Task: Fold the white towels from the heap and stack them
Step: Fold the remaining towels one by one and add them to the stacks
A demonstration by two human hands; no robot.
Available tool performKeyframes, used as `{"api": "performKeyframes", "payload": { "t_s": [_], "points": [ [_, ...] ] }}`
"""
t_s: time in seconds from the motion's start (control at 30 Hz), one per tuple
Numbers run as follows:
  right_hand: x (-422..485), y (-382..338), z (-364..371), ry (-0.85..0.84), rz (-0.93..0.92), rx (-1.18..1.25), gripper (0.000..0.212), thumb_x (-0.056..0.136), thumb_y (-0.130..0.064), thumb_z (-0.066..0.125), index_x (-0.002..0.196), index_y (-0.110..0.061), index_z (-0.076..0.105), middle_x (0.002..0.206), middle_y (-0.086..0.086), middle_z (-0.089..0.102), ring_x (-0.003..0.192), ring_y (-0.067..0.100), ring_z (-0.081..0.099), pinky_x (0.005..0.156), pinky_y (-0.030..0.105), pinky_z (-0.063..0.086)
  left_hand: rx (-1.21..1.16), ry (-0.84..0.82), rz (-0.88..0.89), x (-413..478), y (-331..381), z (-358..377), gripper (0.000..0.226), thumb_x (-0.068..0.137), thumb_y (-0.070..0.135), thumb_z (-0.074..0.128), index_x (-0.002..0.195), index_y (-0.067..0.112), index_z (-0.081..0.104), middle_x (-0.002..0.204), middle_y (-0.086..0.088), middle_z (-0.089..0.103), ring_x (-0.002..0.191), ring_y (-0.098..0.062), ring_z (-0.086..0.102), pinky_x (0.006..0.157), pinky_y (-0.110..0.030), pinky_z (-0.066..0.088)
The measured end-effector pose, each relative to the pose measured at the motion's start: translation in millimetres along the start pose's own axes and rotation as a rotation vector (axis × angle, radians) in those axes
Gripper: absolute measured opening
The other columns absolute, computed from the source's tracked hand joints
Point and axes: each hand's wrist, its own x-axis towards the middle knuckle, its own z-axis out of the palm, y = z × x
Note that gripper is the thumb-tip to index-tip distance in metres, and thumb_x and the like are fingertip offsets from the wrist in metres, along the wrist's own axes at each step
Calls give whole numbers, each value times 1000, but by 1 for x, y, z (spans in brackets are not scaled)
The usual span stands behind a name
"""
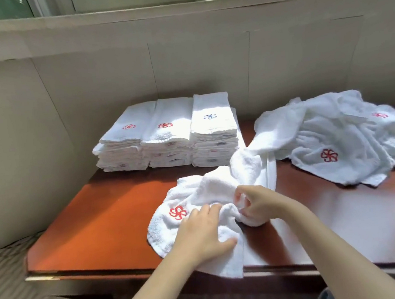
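At the near edge of the worktop (89,221), a towel (196,191) lies crumpled, one corner hanging over the edge. The left hand (200,231) rests flat on it, fingers extended, apparently pinning the cloth in place. The right hand (258,203) has its fingers curled round a bunched fold, probably to draw it straight. The towel's far end trails toward the heap (336,134) at the right side. Three stacks (165,133) stand side by side along the far edge, touching, clear of the folding area.
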Motion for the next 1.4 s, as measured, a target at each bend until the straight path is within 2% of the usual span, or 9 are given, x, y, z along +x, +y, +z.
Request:
{"api": "performKeyframes", "payload": {
  "t_s": [0.17,0.27,0.4,0.53,0.67,0.73,0.9,1.1,1.4],
  "points": [
    [-19,-19,1,-306,-37,355,22,81,-2,51,92,-19,59,68,-5,63,56,6,60,55,16,48,28,-26,-133,10,-18,-22,12,82,16,49,88,25,47,104,0,61,104,-24,58,68,-30,38],
    [-22,-16,1,-220,-114,260,17,83,-15,57,96,-24,60,87,-8,64,78,3,61,67,15,47,110,-4,-316,12,-49,-33,23,87,15,48,101,25,65,110,-1,66,108,-23,59,80,-28,42],
    [-19,13,4,-54,-17,-306,33,85,-35,56,117,-24,52,123,2,50,120,22,44,103,38,32,168,156,-541,2,-81,-41,28,89,14,47,107,23,67,115,1,65,109,-23,58,89,-31,43],
    [-16,25,9,114,85,-304,17,98,-33,39,105,-19,47,121,2,50,119,24,48,111,51,17,-163,295,-242,-4,-68,-26,26,91,21,51,115,19,59,116,2,61,113,-22,52,90,-32,41],
    [-11,21,12,379,75,-418,28,102,-31,29,113,-12,47,111,8,64,102,29,60,78,33,35,6,71,-27,-8,-28,1,64,83,65,49,136,31,39,125,8,49,120,-17,45,99,-34,35],
    [-16,13,9,435,67,-397,22,102,-36,32,97,-17,42,102,9,66,93,31,62,63,33,32,106,156,-63,-5,-20,8,54,86,53,48,134,30,37,121,7,48,117,-20,46,94,-35,34],
    [-40,-12,9,105,-156,-95,29,92,-44,52,73,-23,48,66,-11,49,70,16,49,57,25,34,6,293,-167,1,-27,0,37,76,11,49,109,27,52,107,7,61,106,-23,54,79,-31,34],
    [-61,1,-1,-170,-49,-176,26,75,-42,69,80,-24,50,80,-9,52,82,15,50,64,27,39,-69,490,-334,-8,-52,-24,28,73,-2,52,89,14,68,89,-9,70,88,-36,61,72,-35,43],
    [-57,17,-56,412,248,-367,16,89,-15,43,83,-17,58,96,6,63,86,25,57,58,25,33,-81,698,-473,-15,-87,-102,29,71,-8,51,81,13,68,86,-12,66,80,-39,60,65,-34,39]
  ]
}}
